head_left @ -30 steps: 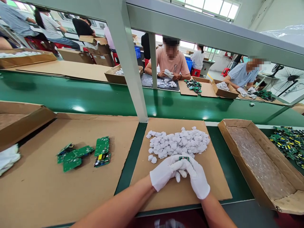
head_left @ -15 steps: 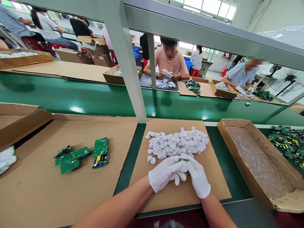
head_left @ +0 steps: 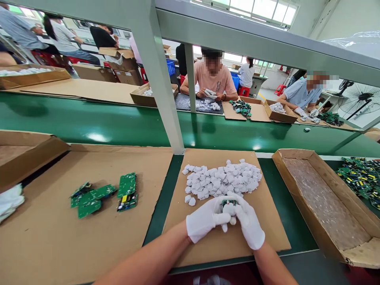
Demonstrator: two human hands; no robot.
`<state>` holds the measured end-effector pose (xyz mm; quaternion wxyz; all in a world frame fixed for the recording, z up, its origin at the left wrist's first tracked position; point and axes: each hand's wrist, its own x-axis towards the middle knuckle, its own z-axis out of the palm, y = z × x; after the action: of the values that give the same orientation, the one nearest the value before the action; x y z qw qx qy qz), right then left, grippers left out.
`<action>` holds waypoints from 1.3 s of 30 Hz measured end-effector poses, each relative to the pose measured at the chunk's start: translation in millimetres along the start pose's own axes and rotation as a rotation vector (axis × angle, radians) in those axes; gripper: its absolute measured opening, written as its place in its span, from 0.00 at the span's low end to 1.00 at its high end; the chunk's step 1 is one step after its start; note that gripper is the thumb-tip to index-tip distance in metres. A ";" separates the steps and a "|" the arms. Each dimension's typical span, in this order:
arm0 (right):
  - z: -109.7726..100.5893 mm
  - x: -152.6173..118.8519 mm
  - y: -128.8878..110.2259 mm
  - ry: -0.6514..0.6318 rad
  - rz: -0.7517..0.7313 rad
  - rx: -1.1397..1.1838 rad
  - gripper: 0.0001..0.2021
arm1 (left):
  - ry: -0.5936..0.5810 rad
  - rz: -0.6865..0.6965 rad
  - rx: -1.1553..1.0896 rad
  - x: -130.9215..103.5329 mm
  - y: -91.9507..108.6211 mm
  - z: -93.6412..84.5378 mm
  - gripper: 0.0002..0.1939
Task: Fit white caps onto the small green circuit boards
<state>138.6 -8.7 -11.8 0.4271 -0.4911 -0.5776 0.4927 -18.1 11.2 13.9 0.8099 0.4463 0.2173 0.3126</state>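
Observation:
Both my hands wear white gloves and meet over a cardboard sheet (head_left: 208,245). Between them is a small green circuit board (head_left: 228,202), with a white piece against its near side. My left hand (head_left: 208,217) has its fingers closed on the board's left side. My right hand (head_left: 246,219) grips the same board from the right, fingers curled over its far edge. Just beyond my fingers lies a pile of white pieces (head_left: 222,179). Several green boards (head_left: 90,202) rest on another cardboard sheet (head_left: 74,245) at the left.
At the right stands a cardboard tray (head_left: 326,202) beside heaped circuit boards (head_left: 360,178). Another box (head_left: 29,158) is at the left, near a white cloth (head_left: 10,202). A metal post (head_left: 160,79) rises ahead. People sit across the green belt (head_left: 133,122).
My fingers have shifted around the board, and more of it and the white piece now shows. The whole view has moved slightly.

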 end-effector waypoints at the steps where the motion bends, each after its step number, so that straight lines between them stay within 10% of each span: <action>1: 0.5 -0.2 -0.7 0.006 0.000 -0.027 0.21 | -0.003 0.006 0.041 0.4 -0.5 0.1 0.20; 31: 6.1 -2.1 8.9 0.018 -0.052 -0.085 0.24 | 0.162 -0.065 -0.100 2.9 -12.1 3.0 0.16; 39: 11.1 -1.4 25.1 0.002 -0.271 -0.077 0.35 | 0.258 0.022 0.233 1.2 48.4 -5.4 0.25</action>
<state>131.7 -10.9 -38.3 0.4713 -0.4252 -0.6565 0.4076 -35.8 34.8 52.6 0.7147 0.4956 0.3493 0.3487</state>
